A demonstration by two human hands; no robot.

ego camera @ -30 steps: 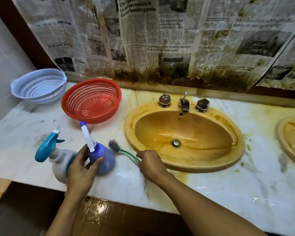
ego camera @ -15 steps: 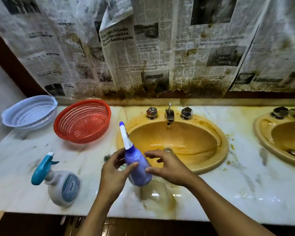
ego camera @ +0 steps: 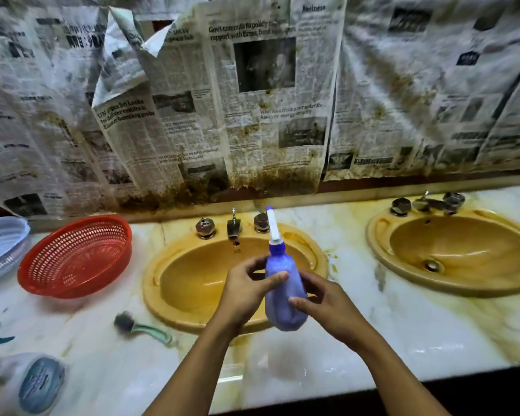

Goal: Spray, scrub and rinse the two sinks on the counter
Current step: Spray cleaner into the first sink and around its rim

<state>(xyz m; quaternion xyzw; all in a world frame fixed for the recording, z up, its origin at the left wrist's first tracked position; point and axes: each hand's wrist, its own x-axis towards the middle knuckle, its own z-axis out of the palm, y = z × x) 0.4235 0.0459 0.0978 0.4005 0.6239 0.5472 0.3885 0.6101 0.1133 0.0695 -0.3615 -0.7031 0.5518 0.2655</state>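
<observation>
Hands, left and right, curled round purple bottle, blurred sprayer cut off at left

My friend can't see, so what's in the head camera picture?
Left hand and right hand hold a purple bottle over a stained yellow sink. A second sink is on the right, a red basket and brush on the left.

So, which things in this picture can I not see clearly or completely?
All in the head view.
The left sink drain: hidden behind the purple bottle, the left hand and the right hand.
The spray bottle: cut by the left edge, label blurred.
The white basket: cut by the left edge.
The right sink: its right rim cut by the right edge.
The brush: bristles blurred.
</observation>
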